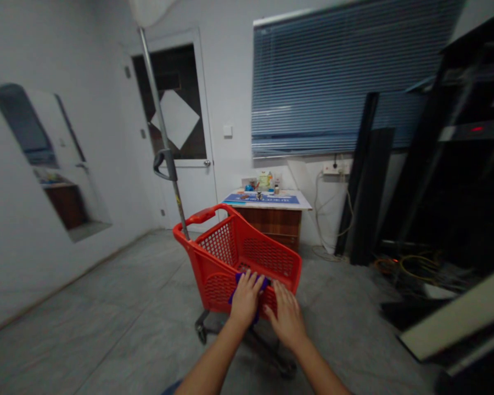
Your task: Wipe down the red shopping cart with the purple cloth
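Note:
A red plastic shopping cart (214,247) with lattice sides stands on the floor in front of me. My left hand (247,296) is closed on a purple cloth (264,284) and presses it against the near rim of the cart. Parts of the cloth hang down the outside wall, on both sides of the hand. Just to the right, my right hand (287,315) holds the same rim, its fingers over the top edge and its thumb apart on the outside. The fingertips of both hands are partly hard to make out.
A metal pole with a grey handle (168,164) rises from the cart's far left corner. Behind stands a wooden cabinet (267,225) with small items on a blue-and-white board. Cables, dark panels and a rack (469,181) occupy the right. A white door (195,186) is at the back.

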A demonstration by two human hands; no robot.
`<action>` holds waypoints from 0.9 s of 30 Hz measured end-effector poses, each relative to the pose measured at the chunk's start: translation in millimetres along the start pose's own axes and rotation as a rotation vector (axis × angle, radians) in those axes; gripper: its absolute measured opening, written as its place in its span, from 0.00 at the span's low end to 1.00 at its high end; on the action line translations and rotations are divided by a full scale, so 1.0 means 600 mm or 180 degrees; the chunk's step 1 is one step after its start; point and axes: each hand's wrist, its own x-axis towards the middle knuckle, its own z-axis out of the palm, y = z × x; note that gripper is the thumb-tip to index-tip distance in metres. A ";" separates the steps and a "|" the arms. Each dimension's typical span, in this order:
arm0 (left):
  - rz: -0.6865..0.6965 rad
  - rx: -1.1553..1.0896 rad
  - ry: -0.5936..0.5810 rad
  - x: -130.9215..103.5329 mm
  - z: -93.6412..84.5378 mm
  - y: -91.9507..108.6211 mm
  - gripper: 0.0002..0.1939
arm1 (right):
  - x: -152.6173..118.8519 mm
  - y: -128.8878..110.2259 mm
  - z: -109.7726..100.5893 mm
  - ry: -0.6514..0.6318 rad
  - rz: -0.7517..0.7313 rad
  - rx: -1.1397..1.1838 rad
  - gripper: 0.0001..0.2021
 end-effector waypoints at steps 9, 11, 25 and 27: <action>0.0066 0.0022 -0.0030 0.004 -0.004 -0.030 0.24 | -0.005 0.008 0.003 0.0061 -0.0013 -0.0039 0.33; 0.0022 0.0045 0.0013 0.005 -0.006 -0.047 0.24 | -0.004 0.013 0.006 0.0055 0.0023 0.0012 0.33; 0.0105 -0.0111 -0.0017 -0.008 0.004 0.004 0.24 | -0.014 0.026 0.002 -0.0083 -0.0076 0.0112 0.32; 0.0257 -0.0143 -0.0105 -0.007 -0.002 0.005 0.24 | -0.015 0.025 0.001 -0.0083 -0.0079 0.0116 0.32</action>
